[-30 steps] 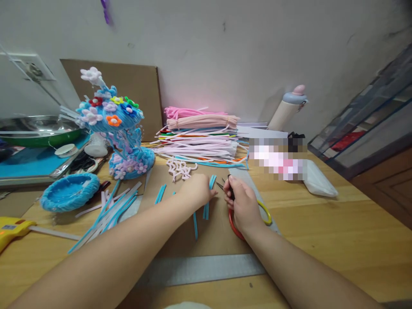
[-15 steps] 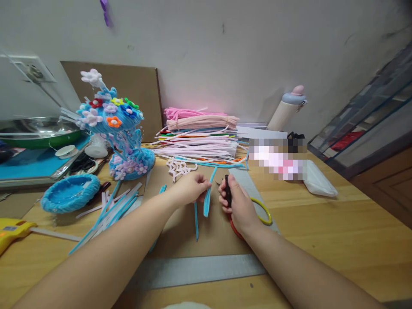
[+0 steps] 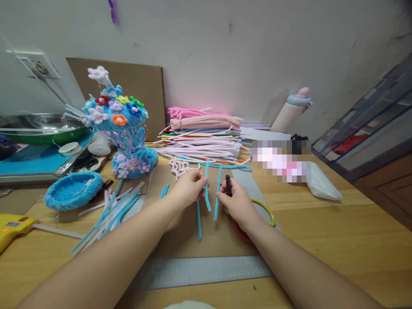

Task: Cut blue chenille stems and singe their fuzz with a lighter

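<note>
Head: blue strip (image 3: 207,195) in left hand (image 3: 190,187)

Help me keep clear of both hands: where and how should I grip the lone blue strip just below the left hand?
Probably pinch the strip at its near end, from the front and above: it is thin, that end points toward the viewer, and the left hand hides its far end.

Pinched left grip (image 3: 189,188) near right grip (image 3: 237,202)
</note>
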The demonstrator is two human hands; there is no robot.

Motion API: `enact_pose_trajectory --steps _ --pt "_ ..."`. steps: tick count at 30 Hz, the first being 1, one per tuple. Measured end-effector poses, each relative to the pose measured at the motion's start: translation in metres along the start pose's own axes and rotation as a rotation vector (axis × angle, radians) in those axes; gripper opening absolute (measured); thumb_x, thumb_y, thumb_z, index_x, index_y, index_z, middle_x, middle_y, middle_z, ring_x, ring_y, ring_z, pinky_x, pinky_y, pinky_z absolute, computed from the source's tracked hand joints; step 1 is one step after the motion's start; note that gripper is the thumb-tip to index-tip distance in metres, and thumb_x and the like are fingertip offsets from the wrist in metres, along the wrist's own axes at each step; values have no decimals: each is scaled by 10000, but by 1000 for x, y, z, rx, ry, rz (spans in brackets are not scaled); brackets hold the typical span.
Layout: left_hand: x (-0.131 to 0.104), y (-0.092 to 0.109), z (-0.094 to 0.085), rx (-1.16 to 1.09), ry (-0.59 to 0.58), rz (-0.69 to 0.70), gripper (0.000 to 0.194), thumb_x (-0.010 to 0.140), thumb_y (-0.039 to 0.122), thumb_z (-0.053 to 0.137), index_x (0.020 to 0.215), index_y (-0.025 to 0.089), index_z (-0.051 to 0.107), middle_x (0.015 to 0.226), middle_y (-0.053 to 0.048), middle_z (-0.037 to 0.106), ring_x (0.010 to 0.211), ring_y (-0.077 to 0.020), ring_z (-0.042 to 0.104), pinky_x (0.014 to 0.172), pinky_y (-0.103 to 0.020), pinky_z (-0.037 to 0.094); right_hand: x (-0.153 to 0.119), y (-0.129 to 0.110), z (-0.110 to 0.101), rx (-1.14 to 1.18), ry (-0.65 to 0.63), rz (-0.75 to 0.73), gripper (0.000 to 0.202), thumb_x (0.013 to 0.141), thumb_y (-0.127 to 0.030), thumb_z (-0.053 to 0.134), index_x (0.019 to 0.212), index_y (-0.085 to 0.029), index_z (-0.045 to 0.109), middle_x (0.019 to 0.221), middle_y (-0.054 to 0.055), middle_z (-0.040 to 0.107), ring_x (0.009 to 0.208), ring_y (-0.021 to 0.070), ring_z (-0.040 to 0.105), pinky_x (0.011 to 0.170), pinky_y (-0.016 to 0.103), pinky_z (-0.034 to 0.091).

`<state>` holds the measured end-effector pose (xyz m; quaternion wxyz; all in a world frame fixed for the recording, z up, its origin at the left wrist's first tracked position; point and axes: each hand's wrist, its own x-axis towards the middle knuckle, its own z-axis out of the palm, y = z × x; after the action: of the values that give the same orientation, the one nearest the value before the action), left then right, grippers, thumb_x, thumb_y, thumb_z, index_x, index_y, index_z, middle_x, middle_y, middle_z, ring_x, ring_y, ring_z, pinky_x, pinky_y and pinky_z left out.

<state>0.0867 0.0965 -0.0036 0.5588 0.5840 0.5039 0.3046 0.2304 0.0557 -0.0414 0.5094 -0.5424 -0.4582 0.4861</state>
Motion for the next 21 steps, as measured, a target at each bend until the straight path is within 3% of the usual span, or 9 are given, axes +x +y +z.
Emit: enact_pose_trajectory --steps 7,11,13,14,16,18,21 --pt "-44 11 -43 -78 80 -5 211 729 242 617 668 188 423 460 72 519 382 -61 473 389 -167 362 13 4 -16 -457 30 -101 165 595 -74 585 668 -204 516 578 -39 457 559 130 361 540 262 204" --pt "-72 9 -60 -310 201 -21 363 645 229 730 898 201 471 559 87 564 482 -74 561 432 -148 399 9 -7 -14 -540 80 -160 127 687 -209 615 676 -206 489 628 -28 467 598 135 392 550 255 244" --pt "-82 4 -61 -382 243 -62 379 625 245 752 905 182 504 584 70 579 492 -71 566 428 -140 400 -4 -14 -5 -487 61 -175 182 762 -323 576 683 -210 458 600 -43 430 569 121 393 536 243 275" --pt "-85 1 -59 -398 249 -82 349 626 259 753 868 167 520 596 57 590 495 -70 569 427 -140 405 -13 -17 1 -368 1 -151 210 788 -370 556 699 -212 449 557 -61 385 515 107 368 504 234 274" --pt "-88 -6 -53 -408 245 -99 294 626 272 754 776 149 534 612 33 607 502 -76 578 424 -145 414 -31 -19 13 -104 -299 62 284 839 -480 459 745 -212 464 468 -96 284 399 87 281 418 222 229" --pt "-90 -14 -47 -410 239 -68 265 630 268 752 741 149 543 604 27 611 504 -86 592 425 -153 425 -48 -18 23 6 -540 152 336 828 -516 478 800 -184 524 456 -98 298 383 73 269 398 216 213" --pt "-90 -21 -45 -400 221 -16 223 646 254 745 732 159 562 581 32 611 501 -95 606 434 -158 439 -60 -15 30 12 -617 184 330 804 -485 548 745 -160 554 455 -92 318 395 56 263 397 207 196"
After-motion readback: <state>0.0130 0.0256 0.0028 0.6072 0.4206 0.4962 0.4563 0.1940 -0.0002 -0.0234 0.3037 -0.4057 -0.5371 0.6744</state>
